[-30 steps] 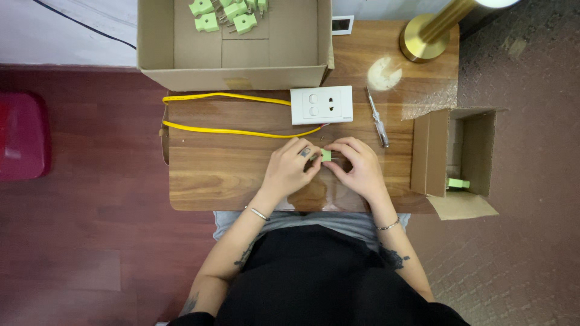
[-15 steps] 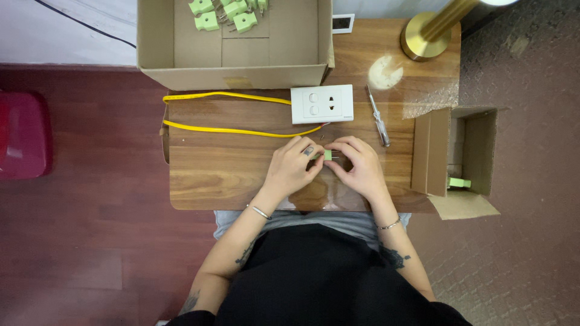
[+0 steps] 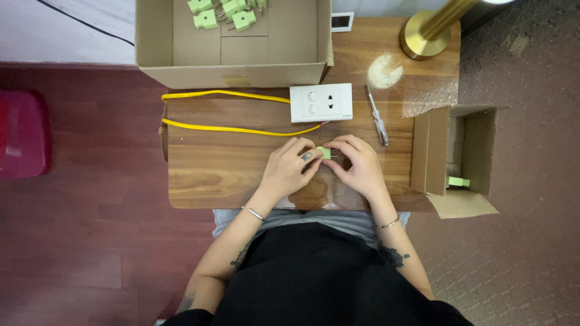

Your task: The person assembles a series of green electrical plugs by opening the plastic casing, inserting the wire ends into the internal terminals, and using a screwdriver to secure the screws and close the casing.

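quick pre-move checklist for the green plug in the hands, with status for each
1. Green plug pinched between left hand and right hand: ok.
2. Plug's prong condition: cannot tell, too small.
3. White socket plate close above the hands: ok.
4. Screwdriver lying apart from the right hand: ok.
5. Yellow cable running from the plate, apart from the hands: ok.
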